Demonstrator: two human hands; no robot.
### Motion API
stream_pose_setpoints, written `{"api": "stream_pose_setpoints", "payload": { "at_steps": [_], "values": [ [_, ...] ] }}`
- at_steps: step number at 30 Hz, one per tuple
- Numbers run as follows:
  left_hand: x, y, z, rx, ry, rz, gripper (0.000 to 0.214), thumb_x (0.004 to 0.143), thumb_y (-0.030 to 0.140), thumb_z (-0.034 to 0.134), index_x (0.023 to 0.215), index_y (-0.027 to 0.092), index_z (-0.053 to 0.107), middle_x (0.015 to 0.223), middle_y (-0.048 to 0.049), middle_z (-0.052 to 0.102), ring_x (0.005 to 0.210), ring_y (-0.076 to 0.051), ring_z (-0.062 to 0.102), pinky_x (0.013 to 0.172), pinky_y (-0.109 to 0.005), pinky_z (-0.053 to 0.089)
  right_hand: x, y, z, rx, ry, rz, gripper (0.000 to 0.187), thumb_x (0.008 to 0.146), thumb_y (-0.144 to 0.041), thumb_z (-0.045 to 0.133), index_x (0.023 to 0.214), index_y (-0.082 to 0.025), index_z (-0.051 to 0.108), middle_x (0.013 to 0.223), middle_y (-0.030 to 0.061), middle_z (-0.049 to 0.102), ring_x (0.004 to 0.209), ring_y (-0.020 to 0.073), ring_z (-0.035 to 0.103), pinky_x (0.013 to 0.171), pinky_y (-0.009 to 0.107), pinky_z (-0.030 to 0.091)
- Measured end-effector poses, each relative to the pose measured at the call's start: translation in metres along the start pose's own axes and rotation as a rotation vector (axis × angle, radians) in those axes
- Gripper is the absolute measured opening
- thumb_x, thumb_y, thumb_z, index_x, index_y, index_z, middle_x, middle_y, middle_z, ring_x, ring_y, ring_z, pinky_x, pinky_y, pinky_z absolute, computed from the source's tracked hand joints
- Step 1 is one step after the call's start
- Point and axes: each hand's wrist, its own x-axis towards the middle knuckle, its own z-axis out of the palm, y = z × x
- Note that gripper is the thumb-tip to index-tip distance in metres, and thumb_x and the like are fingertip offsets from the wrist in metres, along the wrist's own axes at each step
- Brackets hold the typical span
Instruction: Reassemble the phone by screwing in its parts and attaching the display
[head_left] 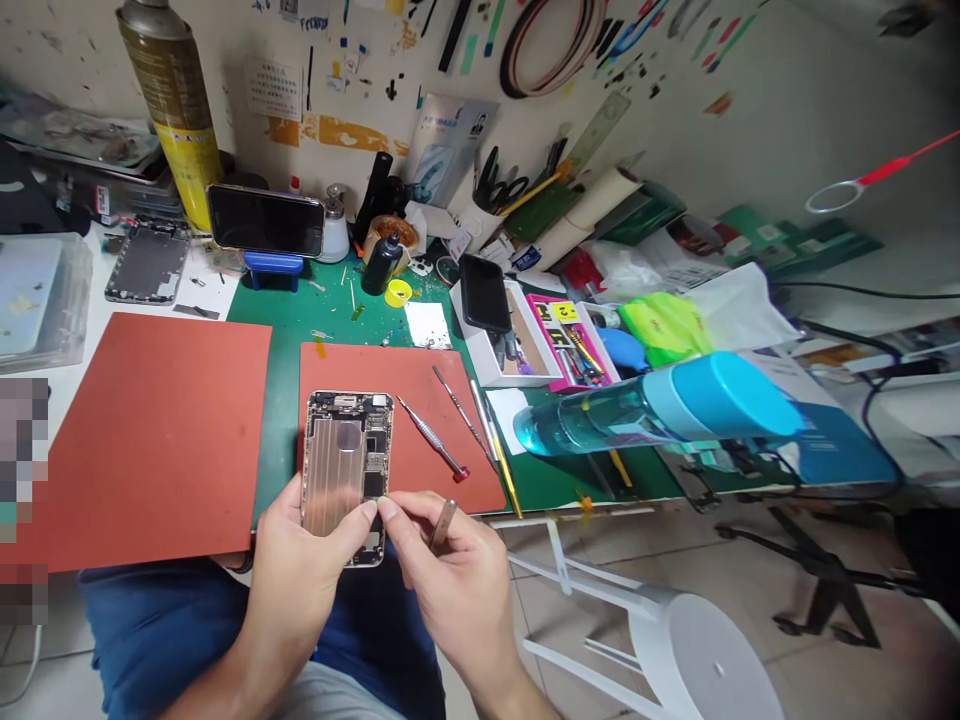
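An opened phone housing [345, 470] with bare metal plate and exposed parts lies at the near edge of a red mat [420, 400]. My left hand [300, 570] grips its lower left side, thumb on the plate. My right hand [442, 570] is closed on metal tweezers [444, 523], with its fingertips pinched at the housing's lower right edge. A screwdriver with a red end [435, 440] lies on the mat just right of the housing.
A larger red mat [157, 430] lies to the left. More thin tools [480, 420], a black phone [484, 293] on a white box, a phone on a blue stand [266, 222], a black bottle [381, 262], a spray can [172, 100], a teal bottle [660, 410], and a white stool [675, 650] surround the green desk.
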Motion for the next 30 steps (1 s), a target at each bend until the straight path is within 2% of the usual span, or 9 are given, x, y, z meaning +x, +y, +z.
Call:
{"api": "stream_pose_setpoints", "payload": {
  "at_steps": [10, 13, 19, 22, 26, 30],
  "values": [
    [0.0009, 0.0001, -0.0003, 0.063, 0.012, 0.006, 0.046, 0.080, 0.038, 0.090, 0.116, 0.014, 0.076, 0.103, -0.0088, 0.085, 0.091, -0.024, 0.081, 0.087, -0.034, 0.067, 0.0003, 0.0025, 0.0004, -0.012, -0.013, 0.005, 0.024, 0.096, -0.038, 0.074, 0.083, -0.019, 0.081, 0.058, -0.0027, 0.061, 0.046, 0.0100, 0.049, 0.044, 0.022, 0.041],
    [0.0017, -0.0001, -0.0021, 0.051, 0.003, -0.016, 0.048, 0.080, 0.039, 0.091, 0.118, 0.015, 0.075, 0.105, -0.0085, 0.084, 0.093, -0.024, 0.081, 0.087, -0.033, 0.066, 0.0012, 0.0031, 0.0006, 0.029, -0.019, 0.051, 0.024, 0.095, -0.039, 0.075, 0.083, -0.019, 0.081, 0.056, -0.0038, 0.058, 0.045, 0.0095, 0.046, 0.043, 0.023, 0.040],
    [-0.0011, 0.0032, -0.0066, -0.053, -0.116, -0.043, 0.042, 0.089, 0.038, 0.083, 0.123, 0.017, 0.072, 0.107, -0.0072, 0.083, 0.098, -0.022, 0.079, 0.091, -0.030, 0.063, 0.0051, 0.0019, 0.0015, 0.112, -0.081, 0.190, 0.031, 0.092, -0.047, 0.077, 0.082, -0.018, 0.081, 0.048, -0.0058, 0.050, 0.043, 0.0099, 0.042, 0.043, 0.023, 0.035],
    [-0.0026, 0.0045, -0.0059, -0.075, -0.114, -0.052, 0.045, 0.086, 0.037, 0.085, 0.123, 0.016, 0.071, 0.106, -0.0080, 0.083, 0.099, -0.023, 0.079, 0.090, -0.031, 0.064, 0.0062, 0.0009, 0.0024, 0.118, -0.072, 0.212, 0.035, 0.089, -0.051, 0.079, 0.079, -0.017, 0.080, 0.048, -0.0058, 0.048, 0.043, 0.0097, 0.040, 0.043, 0.024, 0.033],
    [-0.0020, 0.0049, -0.0047, -0.083, -0.119, -0.062, 0.055, 0.083, 0.038, 0.088, 0.131, 0.017, 0.069, 0.118, -0.0113, 0.083, 0.108, -0.027, 0.080, 0.097, -0.037, 0.064, 0.0062, 0.0001, 0.0022, 0.137, -0.104, 0.262, 0.042, 0.089, -0.058, 0.078, 0.082, -0.017, 0.080, 0.047, -0.0060, 0.047, 0.043, 0.0098, 0.038, 0.043, 0.024, 0.033],
    [-0.0020, 0.0043, -0.0052, -0.062, -0.131, -0.052, 0.053, 0.085, 0.039, 0.087, 0.131, 0.017, 0.069, 0.119, -0.0119, 0.083, 0.107, -0.028, 0.081, 0.095, -0.037, 0.066, 0.0060, 0.0008, 0.0016, 0.134, -0.106, 0.272, 0.043, 0.089, -0.059, 0.079, 0.082, -0.017, 0.080, 0.048, -0.0056, 0.047, 0.044, 0.0098, 0.038, 0.042, 0.024, 0.031]
  ]
}}
